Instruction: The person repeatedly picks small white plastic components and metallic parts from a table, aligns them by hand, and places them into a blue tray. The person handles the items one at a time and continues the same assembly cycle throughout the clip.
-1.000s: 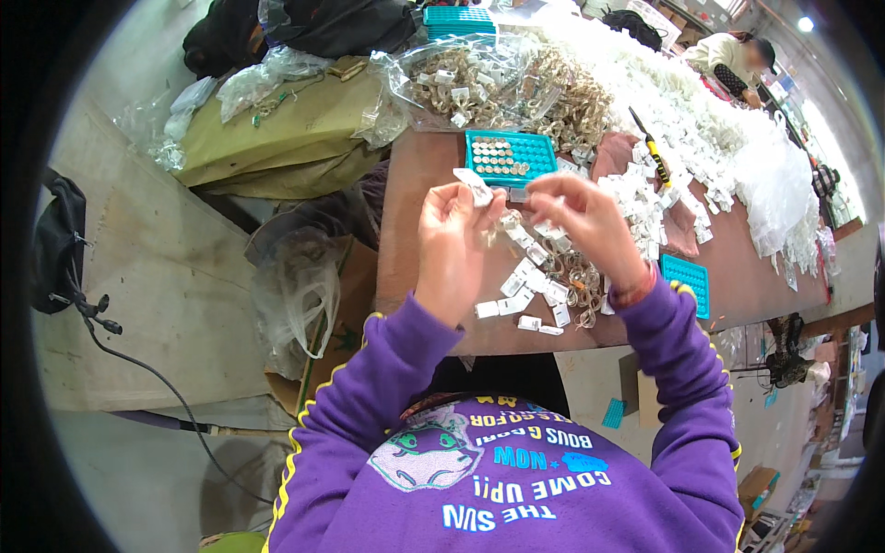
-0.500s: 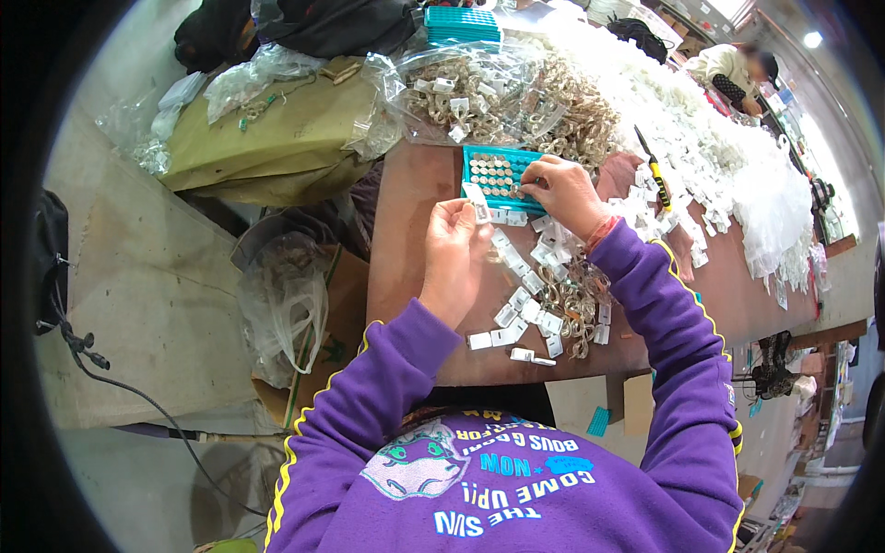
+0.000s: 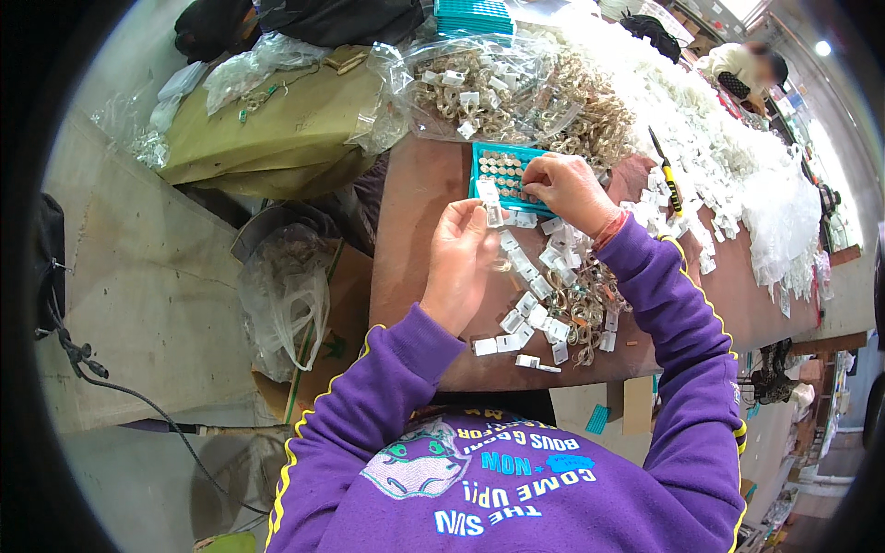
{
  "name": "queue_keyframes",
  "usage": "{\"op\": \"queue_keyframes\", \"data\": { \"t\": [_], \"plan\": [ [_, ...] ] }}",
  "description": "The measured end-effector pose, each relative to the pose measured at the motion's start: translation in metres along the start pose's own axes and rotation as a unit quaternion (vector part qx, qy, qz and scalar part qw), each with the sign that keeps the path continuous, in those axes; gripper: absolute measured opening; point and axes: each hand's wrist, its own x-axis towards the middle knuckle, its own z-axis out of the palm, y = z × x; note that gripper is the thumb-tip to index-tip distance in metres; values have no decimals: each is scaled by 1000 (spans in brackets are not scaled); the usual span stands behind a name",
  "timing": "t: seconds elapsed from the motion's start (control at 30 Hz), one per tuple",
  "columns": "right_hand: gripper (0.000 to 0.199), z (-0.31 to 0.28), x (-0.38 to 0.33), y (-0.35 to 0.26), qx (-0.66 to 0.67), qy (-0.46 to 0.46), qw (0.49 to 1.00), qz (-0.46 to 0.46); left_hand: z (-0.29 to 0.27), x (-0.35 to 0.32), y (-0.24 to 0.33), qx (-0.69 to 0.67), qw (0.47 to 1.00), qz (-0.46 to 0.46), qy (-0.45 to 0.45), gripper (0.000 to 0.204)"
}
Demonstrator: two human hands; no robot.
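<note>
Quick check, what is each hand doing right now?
Left hand: pinching a small white clip.
Right hand: fingers down in the teal tray; grasp cannot be told.

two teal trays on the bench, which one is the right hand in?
The near teal tray, in front of the person and holding round pieces; the right hand rests over it. The other teal tray sits untouched at the far edge.

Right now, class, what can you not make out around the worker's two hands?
- Head view: what the right hand picks from the teal tray; its fingers cover it.
- Small white piece in the left hand: too small to identify.
- Parts in the clear bag: blurred by plastic.
</note>
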Motion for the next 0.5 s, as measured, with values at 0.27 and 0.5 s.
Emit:
{"op": "queue_keyframes", "data": {
  "t": [0.27, 0.5],
  "plan": [
    [8, -24, -20, -47, 210, 93, 973, 5, 1, -3, 3, -1, 999, -18, -36, 15],
    [9, -12, -45, -82, 67, 136, 985, -84, 1, -3, -3, 56, 997, 10, -46, 12]
  ]
}}
